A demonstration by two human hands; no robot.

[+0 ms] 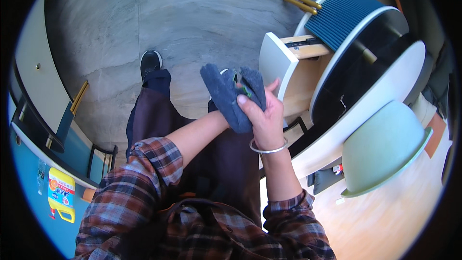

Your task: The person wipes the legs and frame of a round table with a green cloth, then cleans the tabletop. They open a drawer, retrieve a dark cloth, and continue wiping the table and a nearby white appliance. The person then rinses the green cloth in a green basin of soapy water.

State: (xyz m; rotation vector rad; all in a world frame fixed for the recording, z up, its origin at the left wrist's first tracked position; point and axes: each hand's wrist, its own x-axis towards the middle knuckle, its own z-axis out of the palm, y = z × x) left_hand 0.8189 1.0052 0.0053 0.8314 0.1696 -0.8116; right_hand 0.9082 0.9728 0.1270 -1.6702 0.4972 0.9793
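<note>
A dark grey cloth (231,97) with a frayed green-edged gap is bunched up in front of my body. My right hand (265,112), with a silver bangle at the wrist, grips the cloth's right side, thumb on top. The left forearm reaches to the cloth from the left. My left hand (222,120) is almost wholly hidden behind or inside the cloth, so its grip cannot be made out. Just beyond my right fingers stands the white front of an open drawer (276,65).
Right of me, a round table (408,66) with a fluted blue side carries a pale green basin (382,148). At left, a yellow cleaner bottle (61,195) and a clear plastic bottle (41,177) lie on a blue surface. Black chair parts (103,150) stand near both sides.
</note>
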